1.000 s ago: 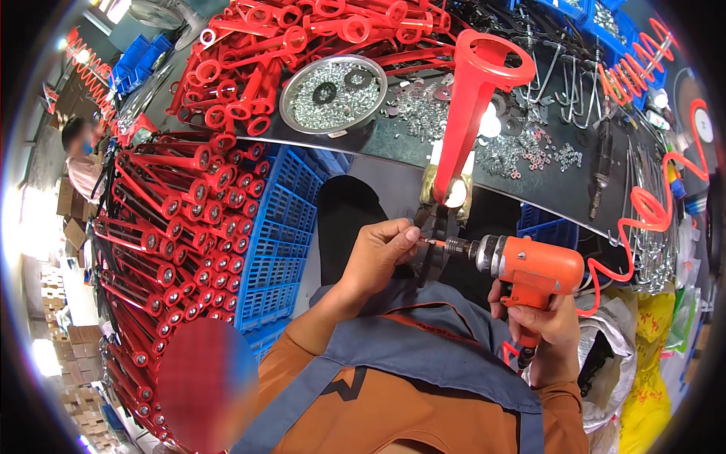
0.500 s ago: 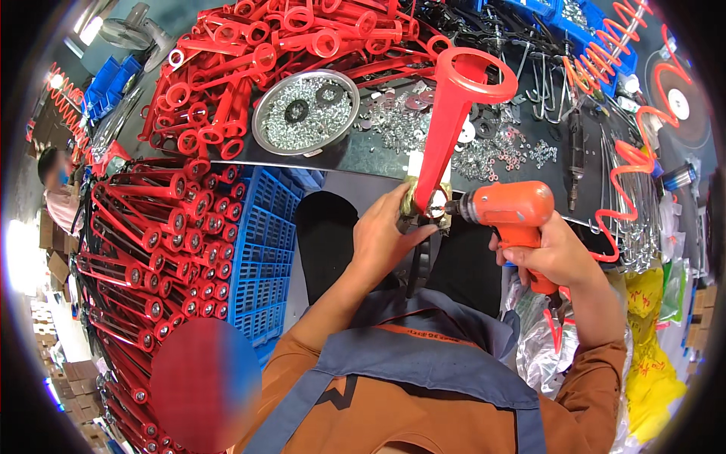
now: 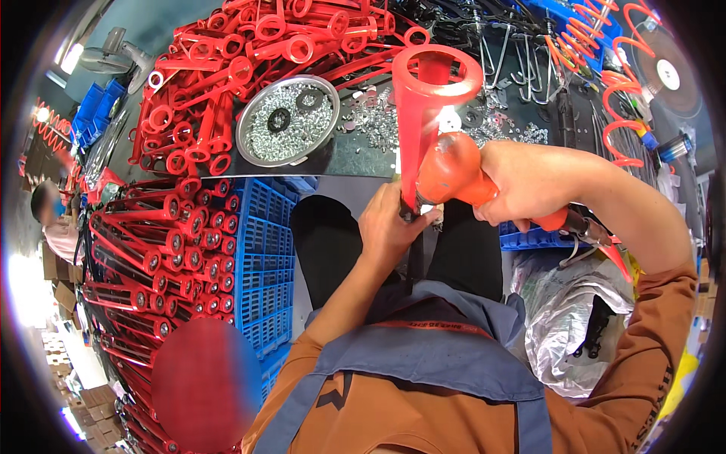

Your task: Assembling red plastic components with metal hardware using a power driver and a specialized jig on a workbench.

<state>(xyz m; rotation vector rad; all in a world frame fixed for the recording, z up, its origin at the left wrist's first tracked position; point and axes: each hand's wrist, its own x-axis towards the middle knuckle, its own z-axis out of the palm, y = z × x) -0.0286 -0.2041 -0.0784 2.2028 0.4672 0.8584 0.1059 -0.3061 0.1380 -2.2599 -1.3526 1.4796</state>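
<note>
A red metal arm with a wide ring at its top stands upright in front of me at the table's front edge. My left hand grips its lower end, with the thumb close to the joint there. In my right hand is an orange power drill, held by the handle. The drill's body covers its own tip, so I cannot see what the tip touches. To the left of the red arm rests a round steel bowl of small metal fasteners, with two dark washers on top.
Red ringed arms lie heaped on the far table; more are stacked at left beside a blue crate. Orange coiled hoses hang at right, near metal hooks. A plastic bag lies lower right. Another person is far left.
My right hand has swung the drill up and to the left, from beside the red arm to in front of it; my right elbow is raised. The left hand keeps its grip.
</note>
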